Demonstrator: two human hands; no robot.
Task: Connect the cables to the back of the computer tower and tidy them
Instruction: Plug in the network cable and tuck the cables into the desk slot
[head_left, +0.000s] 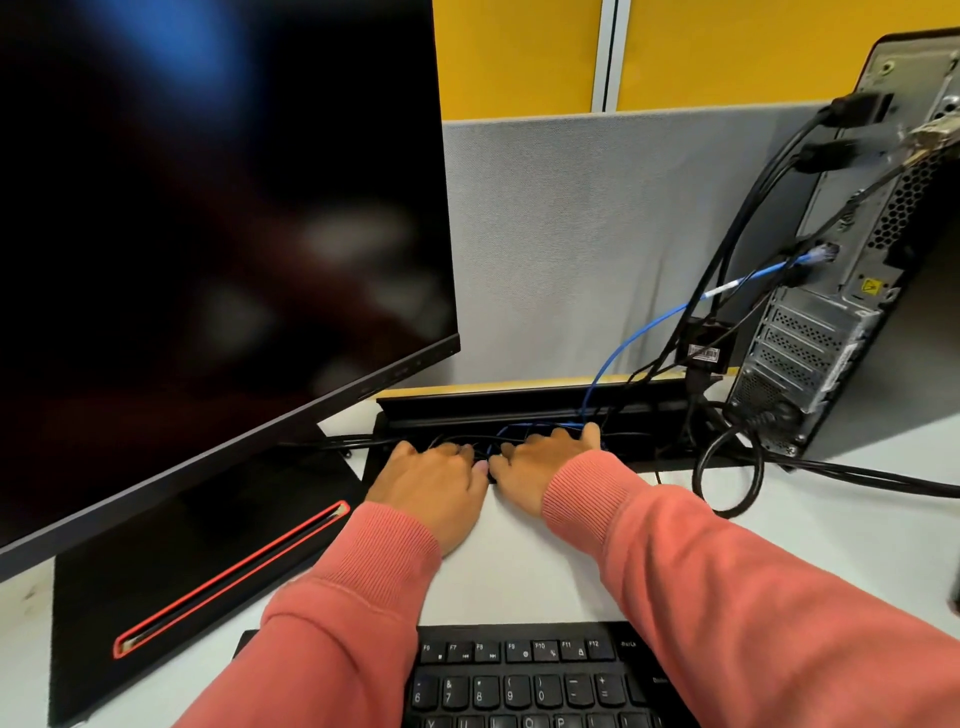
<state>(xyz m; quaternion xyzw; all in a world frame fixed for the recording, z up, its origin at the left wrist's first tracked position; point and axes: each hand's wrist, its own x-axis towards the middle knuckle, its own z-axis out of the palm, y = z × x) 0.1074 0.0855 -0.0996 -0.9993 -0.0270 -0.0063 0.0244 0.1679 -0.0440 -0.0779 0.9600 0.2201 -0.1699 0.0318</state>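
Observation:
The computer tower (836, 291) stands at the right with its back panel facing me. Several black cables (737, 218) and a blue network cable (649, 322) are plugged into it and run down into a black cable tray (524, 402) at the desk's rear edge. My left hand (434, 480) and my right hand (537, 462) lie side by side at the tray's opening, fingers reaching down among the cables inside. The fingertips are hidden in the tray, so what they hold does not show. A black cable loop (730, 470) lies on the desk beside the tower.
A large dark monitor (208, 234) on a black base with a red slot (228, 566) fills the left. A black keyboard (524, 675) sits at the near edge. A grey partition (582, 234) and yellow wall stand behind the desk.

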